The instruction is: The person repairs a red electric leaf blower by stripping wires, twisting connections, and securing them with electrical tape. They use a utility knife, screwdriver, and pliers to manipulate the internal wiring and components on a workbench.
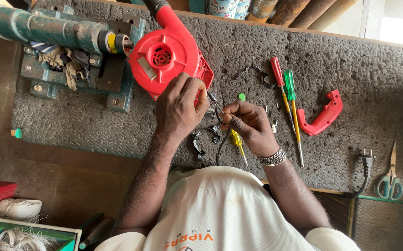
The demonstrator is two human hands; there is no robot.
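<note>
At the worktop's (350,69) middle, both hands pinch a thin wire (216,110): left hand (179,109) with fingers together on its upper end beside the red blower (166,58), right hand (250,126) clamped lower. Screwdrivers (287,93) lie right.
</note>
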